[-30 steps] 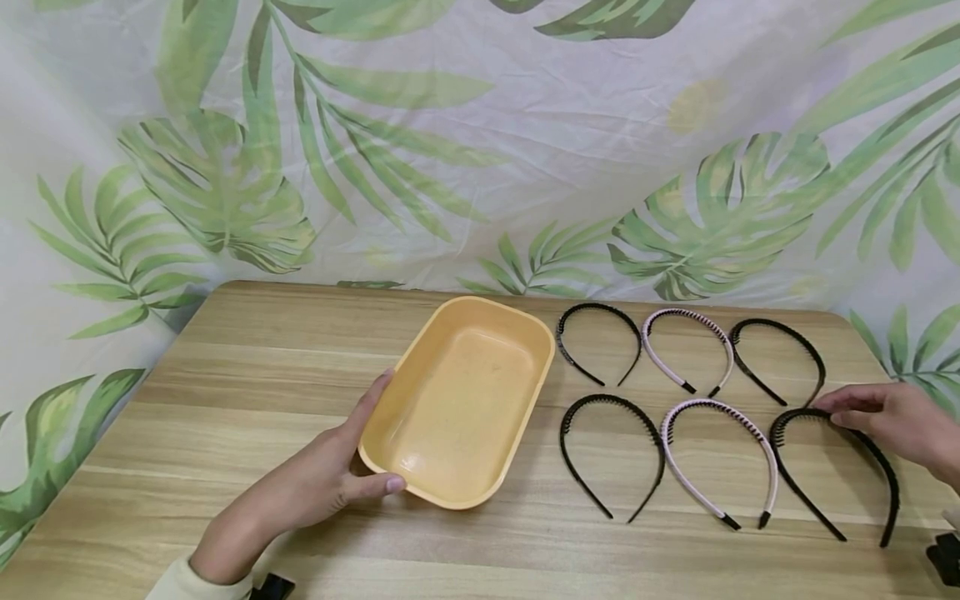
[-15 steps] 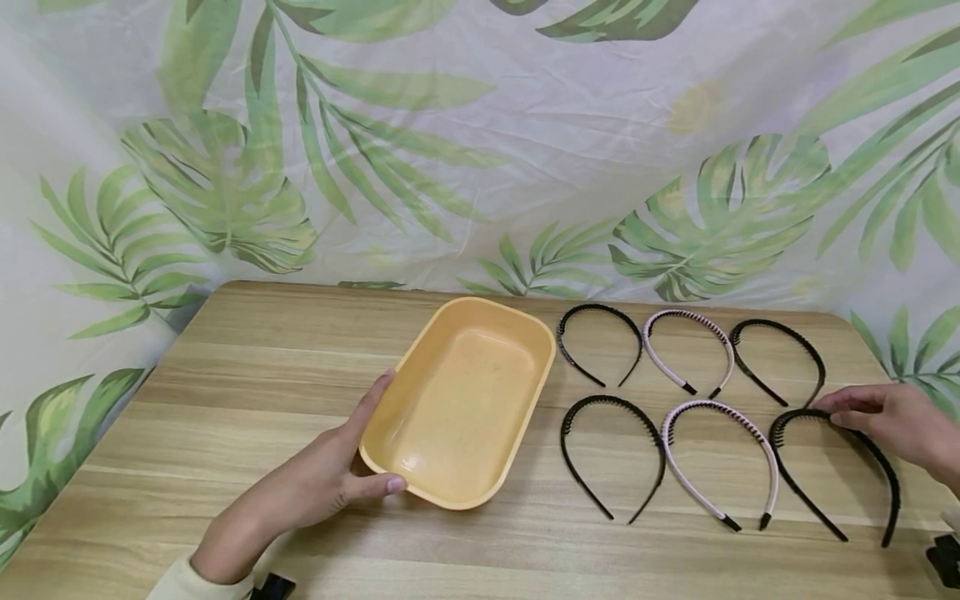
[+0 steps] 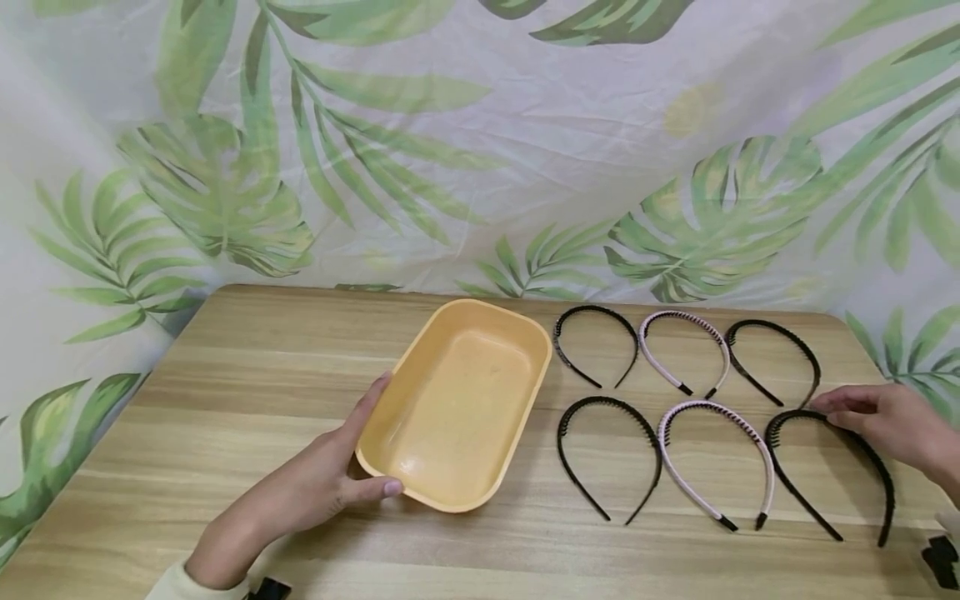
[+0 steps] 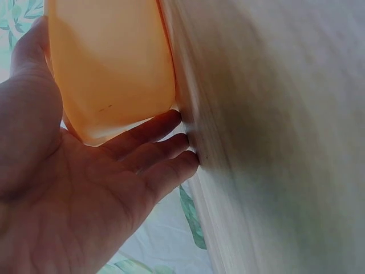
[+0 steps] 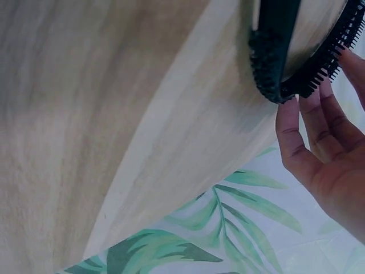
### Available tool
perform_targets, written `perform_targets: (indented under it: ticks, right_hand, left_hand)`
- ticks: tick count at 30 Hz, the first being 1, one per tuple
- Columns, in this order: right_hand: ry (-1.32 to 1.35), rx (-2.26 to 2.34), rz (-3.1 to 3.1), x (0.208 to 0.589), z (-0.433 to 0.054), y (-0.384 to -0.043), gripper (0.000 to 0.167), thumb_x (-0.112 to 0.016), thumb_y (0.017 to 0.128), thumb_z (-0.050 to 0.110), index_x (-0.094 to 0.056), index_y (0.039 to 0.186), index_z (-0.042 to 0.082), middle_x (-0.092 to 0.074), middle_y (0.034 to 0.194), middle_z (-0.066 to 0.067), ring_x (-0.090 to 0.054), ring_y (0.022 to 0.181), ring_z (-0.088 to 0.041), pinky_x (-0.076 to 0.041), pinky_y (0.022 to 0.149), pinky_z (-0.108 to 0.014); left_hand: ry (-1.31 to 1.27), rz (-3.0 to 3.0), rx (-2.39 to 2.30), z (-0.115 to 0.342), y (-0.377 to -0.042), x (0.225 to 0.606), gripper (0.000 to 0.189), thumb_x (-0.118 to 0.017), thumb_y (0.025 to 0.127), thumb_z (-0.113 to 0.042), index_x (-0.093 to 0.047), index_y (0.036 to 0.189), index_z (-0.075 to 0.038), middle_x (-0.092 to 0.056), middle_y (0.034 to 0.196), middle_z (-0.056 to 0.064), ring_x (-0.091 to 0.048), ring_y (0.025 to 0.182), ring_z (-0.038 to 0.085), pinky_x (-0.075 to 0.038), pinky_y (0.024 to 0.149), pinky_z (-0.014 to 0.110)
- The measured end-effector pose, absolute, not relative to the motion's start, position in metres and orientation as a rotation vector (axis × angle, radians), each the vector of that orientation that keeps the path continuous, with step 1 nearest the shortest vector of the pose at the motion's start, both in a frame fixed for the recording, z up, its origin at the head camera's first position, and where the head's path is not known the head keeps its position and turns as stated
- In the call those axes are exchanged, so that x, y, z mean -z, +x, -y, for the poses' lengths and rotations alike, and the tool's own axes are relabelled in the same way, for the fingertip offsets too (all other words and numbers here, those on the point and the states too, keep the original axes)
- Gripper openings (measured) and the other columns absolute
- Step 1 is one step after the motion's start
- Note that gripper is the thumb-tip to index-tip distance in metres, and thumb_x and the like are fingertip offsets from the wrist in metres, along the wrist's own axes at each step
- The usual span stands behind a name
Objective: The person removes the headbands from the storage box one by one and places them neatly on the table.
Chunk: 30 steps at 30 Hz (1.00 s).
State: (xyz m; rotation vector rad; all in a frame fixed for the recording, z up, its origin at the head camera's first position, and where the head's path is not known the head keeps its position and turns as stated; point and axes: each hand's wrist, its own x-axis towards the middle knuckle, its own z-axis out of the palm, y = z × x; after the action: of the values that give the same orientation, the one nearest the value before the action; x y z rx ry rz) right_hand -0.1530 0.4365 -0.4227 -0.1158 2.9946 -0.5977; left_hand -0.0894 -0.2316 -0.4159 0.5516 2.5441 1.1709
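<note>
My left hand (image 3: 318, 479) holds the near left corner of a yellow plastic basin (image 3: 453, 417), thumb at the near rim and fingers along the left side. In the left wrist view, the fingertips (image 4: 188, 160) touch the table beside the basin's translucent wall (image 4: 114, 68). At the right, my right hand (image 3: 896, 425) pinches the top of a black toothed headband (image 3: 877, 467), whose ends point toward me. The right wrist view shows fingers at the outer edge of this headband (image 5: 271, 63), its comb teeth facing inward.
More headbands lie in two rows right of the basin: black ones (image 3: 657, 442) (image 3: 633, 333) (image 3: 810, 350) and pink ones (image 3: 767, 458) (image 3: 724, 342). The wooden table (image 3: 247, 375) ends at a leaf-patterned cloth (image 3: 450, 167) behind.
Both hands, the basin and the headbands keep their places. Only a very slight shift of the head view shows.
</note>
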Motion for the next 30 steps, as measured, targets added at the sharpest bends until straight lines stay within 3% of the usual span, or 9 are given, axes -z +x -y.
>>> perform_targets:
  ticks: [3, 6, 9, 14, 20, 23, 26, 28, 30]
  right_hand:
    - [-0.099, 0.586, -2.985, 0.418, -0.432, -0.153, 0.019, -0.067, 0.095, -0.003, -0.073, 0.111, -0.013, -0.071, 0.110, -0.037, -0.054, 0.078, 0.017, -0.050, 0.061, -0.018]
    - [-0.084, 0.574, -2.999, 0.415, -0.424, -0.150, 0.020, -0.067, 0.096, -0.003, -0.072, 0.113, -0.014, -0.070, 0.110, -0.037, -0.071, 0.082, -0.017, -0.050, 0.060, -0.021]
    - [-0.093, 0.530, -3.026, 0.412, -0.415, -0.145, 0.022, -0.067, 0.098, 0.000, -0.071, 0.115, -0.013, -0.069, 0.111, -0.037, -0.068, 0.092, -0.049, -0.054, 0.064, -0.033]
    - [-0.115, 0.459, -3.080, 0.406, -0.400, -0.138, 0.032, -0.067, 0.103, 0.016, -0.069, 0.122, -0.010, -0.064, 0.122, -0.041, -0.061, 0.103, -0.060, -0.050, 0.076, -0.062]
    - [-0.205, 0.491, -3.081, 0.402, -0.368, -0.129, 0.039, -0.067, 0.103, 0.019, -0.065, 0.132, -0.008, -0.061, 0.133, -0.041, -0.060, 0.111, -0.062, -0.049, 0.083, -0.069]
    - [-0.226, 0.561, -3.055, 0.402, -0.348, -0.123, 0.044, -0.068, 0.103, 0.021, -0.062, 0.138, -0.006, -0.059, 0.138, -0.039, -0.067, 0.105, -0.056, -0.049, 0.087, -0.070]
    - [-0.292, 0.646, -3.072, 0.404, -0.330, -0.117, 0.047, -0.071, 0.101, 0.021, -0.061, 0.140, -0.004, -0.057, 0.141, -0.038, -0.064, 0.113, -0.056, -0.046, 0.093, -0.071]
    - [-0.352, 0.650, -3.108, 0.407, -0.319, -0.113, 0.049, -0.072, 0.101, 0.021, -0.060, 0.141, -0.003, -0.055, 0.142, -0.038, -0.060, 0.118, -0.057, -0.044, 0.094, -0.071]
    - [-0.414, 0.618, -3.164, 0.409, -0.308, -0.109, 0.053, -0.074, 0.099, 0.024, -0.059, 0.142, -0.003, -0.053, 0.144, -0.038, -0.051, 0.126, -0.062, -0.044, 0.093, -0.072]
  left_hand:
    - [0.544, -2.556, -1.155, 0.232, -0.090, 0.417, 0.117, -0.079, 0.092, -0.044, 0.008, 0.169, -0.031, -0.040, 0.164, 0.024, -0.061, 0.131, 0.024, -0.044, 0.114, 0.035]
    - [0.543, -2.591, -1.122, 0.232, -0.090, 0.417, 0.118, -0.079, 0.091, -0.047, 0.007, 0.170, -0.029, -0.043, 0.163, 0.023, -0.060, 0.132, 0.025, -0.044, 0.114, 0.044]
    - [0.545, -2.609, -1.104, 0.233, -0.089, 0.417, 0.119, -0.078, 0.091, -0.050, 0.008, 0.170, -0.027, -0.045, 0.161, 0.023, -0.061, 0.131, 0.025, -0.045, 0.114, 0.045]
    - [0.527, -2.604, -1.125, 0.233, -0.088, 0.417, 0.120, -0.078, 0.090, -0.049, 0.011, 0.169, -0.032, -0.047, 0.160, 0.023, -0.060, 0.133, 0.025, -0.043, 0.116, 0.042]
    - [0.504, -2.609, -1.137, 0.233, -0.085, 0.416, 0.119, -0.078, 0.091, -0.049, 0.012, 0.168, -0.036, -0.030, 0.169, 0.024, -0.051, 0.143, 0.034, -0.035, 0.119, 0.054]
    - [0.490, -2.596, -1.162, 0.233, -0.083, 0.416, 0.117, -0.078, 0.091, -0.049, 0.010, 0.168, -0.037, -0.028, 0.170, 0.022, -0.051, 0.143, 0.032, -0.035, 0.120, 0.028]
    - [0.473, -2.605, -1.173, 0.236, -0.082, 0.416, 0.114, -0.077, 0.091, -0.050, 0.007, 0.168, -0.037, -0.026, 0.172, 0.019, -0.046, 0.147, 0.033, -0.025, 0.114, 0.010]
    - [0.465, -2.625, -1.161, 0.237, -0.081, 0.416, 0.112, -0.075, 0.093, -0.050, 0.006, 0.169, -0.035, -0.021, 0.173, 0.019, -0.038, 0.152, 0.039, -0.026, 0.123, 0.023]
    - [0.442, -2.647, -1.150, 0.239, -0.080, 0.415, 0.107, -0.072, 0.097, -0.047, 0.006, 0.169, -0.033, -0.013, 0.175, 0.018, -0.024, 0.157, 0.045, -0.023, 0.129, 0.046]
